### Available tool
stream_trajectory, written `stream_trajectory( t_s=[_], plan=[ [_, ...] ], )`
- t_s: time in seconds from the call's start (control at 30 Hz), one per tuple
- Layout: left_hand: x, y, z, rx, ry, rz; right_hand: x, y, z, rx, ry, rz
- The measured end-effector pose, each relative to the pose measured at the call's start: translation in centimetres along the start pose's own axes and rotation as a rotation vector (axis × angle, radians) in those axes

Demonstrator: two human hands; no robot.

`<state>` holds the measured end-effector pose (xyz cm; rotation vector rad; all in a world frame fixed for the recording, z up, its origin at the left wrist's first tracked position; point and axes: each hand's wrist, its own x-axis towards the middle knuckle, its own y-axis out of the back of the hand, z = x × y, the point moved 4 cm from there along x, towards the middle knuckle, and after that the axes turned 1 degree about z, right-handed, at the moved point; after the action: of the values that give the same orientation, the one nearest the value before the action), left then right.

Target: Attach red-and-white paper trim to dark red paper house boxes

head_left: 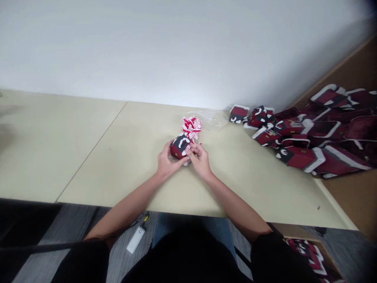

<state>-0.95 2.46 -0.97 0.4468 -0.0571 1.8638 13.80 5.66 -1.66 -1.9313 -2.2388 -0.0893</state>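
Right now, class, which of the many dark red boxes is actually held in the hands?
The small box at table centre, held between left hand and right hand; the others lie piled at the right.

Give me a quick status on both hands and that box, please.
Left hand and right hand closed on small red box. Red-white bows just behind. Nothing blocking.

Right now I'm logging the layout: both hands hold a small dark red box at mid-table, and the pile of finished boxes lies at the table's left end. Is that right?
Not quite. In the head view both the left hand and right hand do hold the small dark red box at mid-table, but the pile of boxes lies at the table's right end, not the left.
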Motion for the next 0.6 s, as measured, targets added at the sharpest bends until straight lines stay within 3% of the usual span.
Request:
stream_trajectory(
  t_s=[0.23, 0.43, 0.53, 0.6],
  plan=[
    [-0.1, 0.0, 0.1, -0.062, 0.033, -0.058, -0.2, 0.0, 0.0, 0.062, -0.035, 0.095],
    [0.8, 0.4, 1.6, -0.074, 0.020, -0.058, -0.1, -0.2, -1.1, 0.072, -0.012, 0.101],
    [2.4, 3.0, 1.7, -0.112, 0.063, 0.077, -0.5, 1.1, -2.8, -0.019, 0.063, 0.096],
    [3.5, 6.9, 1.4, -0.094, 0.088, 0.238, -1.1, 3.6, -3.9, -0.131, 0.116, 0.130]
  ],
)
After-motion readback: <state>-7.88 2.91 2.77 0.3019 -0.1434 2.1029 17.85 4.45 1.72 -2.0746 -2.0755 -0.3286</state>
